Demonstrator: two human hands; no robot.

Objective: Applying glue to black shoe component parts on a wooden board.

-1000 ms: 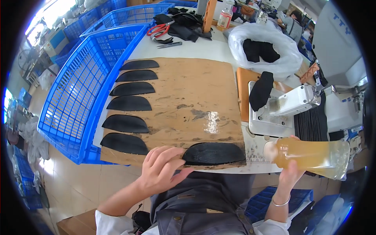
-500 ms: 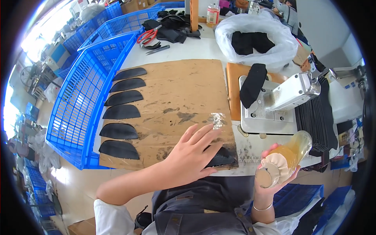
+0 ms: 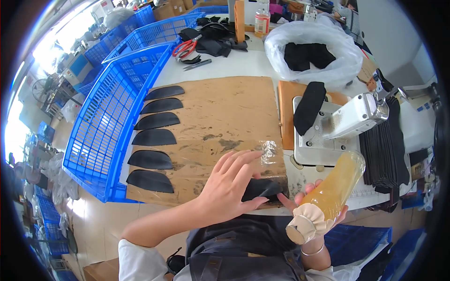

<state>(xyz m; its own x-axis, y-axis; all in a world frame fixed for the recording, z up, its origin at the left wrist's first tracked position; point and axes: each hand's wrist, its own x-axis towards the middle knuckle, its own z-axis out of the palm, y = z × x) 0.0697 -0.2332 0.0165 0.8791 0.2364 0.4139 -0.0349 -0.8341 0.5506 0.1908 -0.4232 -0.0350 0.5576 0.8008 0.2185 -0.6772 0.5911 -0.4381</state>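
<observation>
Piece (black) between the hands

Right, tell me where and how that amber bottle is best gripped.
Take the amber bottle by its body, just beyond the gathered cover, probably best palm up from underneath, as the right hand does. It slants with the covered end nearest, and its long, rounded body lets fingers and thumb cradle both sides.
</observation>
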